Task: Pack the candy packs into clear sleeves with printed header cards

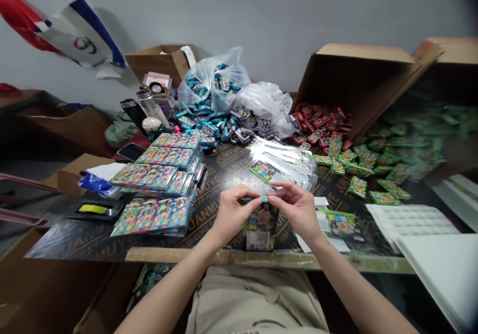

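My left hand (233, 212) and my right hand (297, 209) meet over the table's front edge. Both pinch the top of a clear sleeve holding a colourful printed card pack (261, 227), which hangs upright between them. Just beyond lies a pile of empty clear sleeves (287, 162) with one printed card on it. A second printed card (341, 224) lies to the right of my right hand. Stacks of finished bagged packs (160, 189) sit to the left.
Blue small packets (209, 122) spill from plastic bags at the back. Red packets (321, 120) and green packets (373, 160) spill from tipped cardboard boxes (358, 80) on the right. White trays (414, 222) lie at the right front. Flasks (144, 107) and a phone (130, 151) stand back left.
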Available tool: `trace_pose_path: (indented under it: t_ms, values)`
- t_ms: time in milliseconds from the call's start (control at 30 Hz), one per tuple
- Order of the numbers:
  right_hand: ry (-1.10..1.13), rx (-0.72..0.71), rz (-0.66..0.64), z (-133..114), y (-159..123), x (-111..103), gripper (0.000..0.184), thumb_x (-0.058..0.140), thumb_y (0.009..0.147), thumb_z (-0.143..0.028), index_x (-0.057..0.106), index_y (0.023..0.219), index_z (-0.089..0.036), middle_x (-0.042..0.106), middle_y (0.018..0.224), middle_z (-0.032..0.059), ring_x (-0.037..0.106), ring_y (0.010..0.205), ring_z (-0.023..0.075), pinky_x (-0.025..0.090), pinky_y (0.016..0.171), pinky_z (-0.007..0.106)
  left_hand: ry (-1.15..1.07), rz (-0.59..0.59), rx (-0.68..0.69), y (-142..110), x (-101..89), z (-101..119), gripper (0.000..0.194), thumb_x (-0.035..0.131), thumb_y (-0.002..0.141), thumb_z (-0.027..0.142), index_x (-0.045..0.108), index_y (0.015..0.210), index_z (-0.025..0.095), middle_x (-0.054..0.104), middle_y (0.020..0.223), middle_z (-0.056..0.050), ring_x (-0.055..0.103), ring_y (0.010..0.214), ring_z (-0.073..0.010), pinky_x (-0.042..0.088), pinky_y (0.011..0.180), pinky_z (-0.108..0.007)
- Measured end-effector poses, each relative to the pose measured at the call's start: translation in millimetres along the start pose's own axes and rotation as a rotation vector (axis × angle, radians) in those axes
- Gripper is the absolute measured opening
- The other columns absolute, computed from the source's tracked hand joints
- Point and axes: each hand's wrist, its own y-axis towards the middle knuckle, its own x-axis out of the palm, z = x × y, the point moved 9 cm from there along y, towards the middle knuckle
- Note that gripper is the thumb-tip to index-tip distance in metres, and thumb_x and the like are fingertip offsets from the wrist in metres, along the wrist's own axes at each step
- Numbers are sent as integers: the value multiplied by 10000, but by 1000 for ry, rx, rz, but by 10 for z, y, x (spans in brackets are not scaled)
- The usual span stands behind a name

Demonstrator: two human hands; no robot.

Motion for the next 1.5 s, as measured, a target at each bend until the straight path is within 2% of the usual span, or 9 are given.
trace_pose_path:
  t_ms: [200,400,467,700,767,967,1133,1300,1500]
  values:
    - [-115,-4,-108,-123,-66,-20,326,663,707,-268,573,1013,-202,700,750,39,664,703,199,539,653,320,42,-168,4,36,45,92,122,640,719,254,661,672,144,654,642,-39,595,600,-147,465,565,-247]
    - [-443,-602,-128,-308,-473,-67,299,543,769,-108,617,1020,-254,668,1005,32,623,943,209,525,808,372,174,-195,357,-196,78,348,143,609,752,187,668,881,170,660,837,-66,607,732,-129,476,667,-232]
    - [-422,-645,-75,-301,-534,-96,349,580,743,-96,597,1052,-260,670,998,32,623,945,215,522,826,386,171,-190,369,-219,79,356,133,583,768,152,669,868,166,658,825,-64,605,721,-121,474,661,-225]
    - [-8,-121,-18,-113,-272,-80,618,660,724,-234,361,1265,-246,701,825,22,673,737,201,568,657,342,75,-238,5,-39,49,121,84,636,722,203,655,690,128,642,646,-43,597,603,-139,461,539,-225]
    - [-35,-146,-27,-130,-258,-88,594,637,747,-236,358,1271,-254,700,824,19,673,758,206,564,673,352,127,-243,70,-47,38,170,87,615,738,193,650,690,129,642,663,-44,595,619,-137,461,560,-228]
    - [-429,-614,-138,-441,-400,-57,468,618,749,-139,489,1174,-286,679,950,14,621,939,198,469,869,369,300,-218,394,-246,62,327,111,535,784,116,638,819,141,624,859,-74,581,756,-131,454,682,-243]
    - [-495,-372,-8,-711,-79,-214,303,587,785,-245,545,1084,-236,621,934,37,560,949,182,430,831,339,294,-164,340,-231,93,258,193,499,800,105,638,913,178,576,801,-45,558,726,-119,440,639,-227]
    - [-403,-127,-447,-629,79,200,141,584,775,-298,582,722,-168,581,991,46,533,945,166,419,750,269,249,-111,288,-165,88,208,157,516,787,104,650,825,176,587,797,-45,581,761,-132,451,673,-241]
    - [-306,32,-595,-287,70,396,196,564,775,-325,540,710,-142,553,702,2,509,649,101,390,585,212,165,-21,249,-128,2,212,80,576,734,95,619,705,156,628,758,-48,606,740,-139,466,678,-252]
